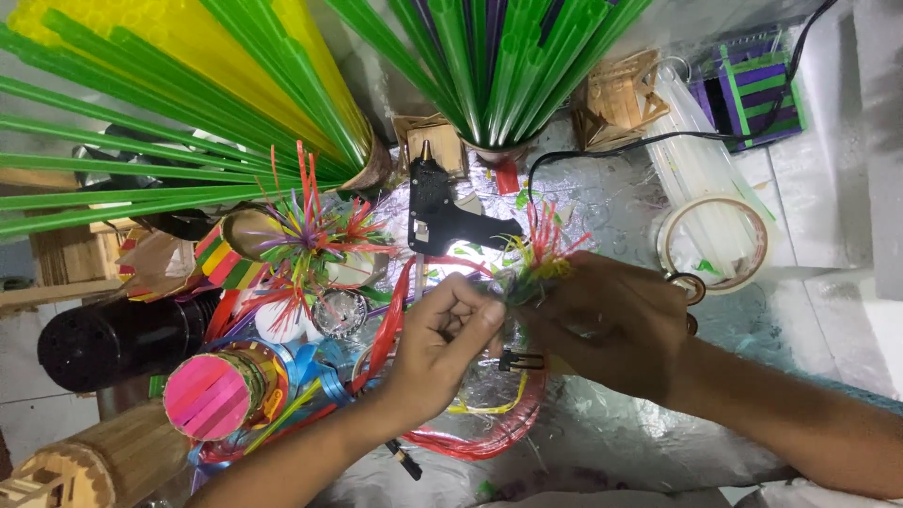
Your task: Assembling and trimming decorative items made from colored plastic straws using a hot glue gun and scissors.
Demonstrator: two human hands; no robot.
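A black glue gun (442,212) is lying at the upper middle of the frame on the foil-covered tabletop (611,433), its black cord (658,141) trailing to the upper right. Long green and yellow straws (169,103) are fanning across the upper left, more green straws (489,56) standing at the top centre. A tape ring (715,246) is resting at the right over clear glue sticks (691,160). A black cylinder (118,339) and a pink-topped tube (212,395) are lying at the lower left
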